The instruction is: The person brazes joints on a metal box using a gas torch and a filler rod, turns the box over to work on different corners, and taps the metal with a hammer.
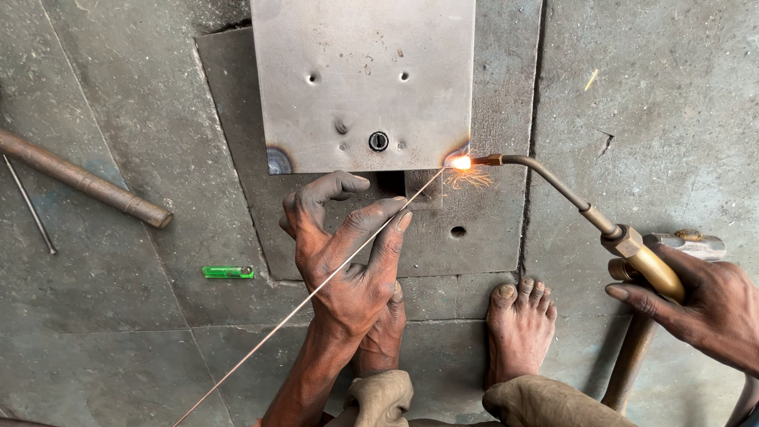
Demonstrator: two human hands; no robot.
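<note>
Flame point(461, 163) at lower right corner of steel plate point(365, 79) — torch point(569, 202) gripped in closed right hand point(704, 304), nozzle aimed there. Filler rod point(316, 289) pinched between left hand point(348, 253) fingers, tip fed into heat; green lighter point(228, 272) lying well apart, near bare feet point(520, 328).

The soot-darkened left hand point(348, 253) reaches forward, palm down, fingers point(371, 217) spread and pinched lightly. The right hand point(696, 304) enters from the right edge, fingers curled in a closed grip. 2 bare feet rest flat on the floor.
</note>
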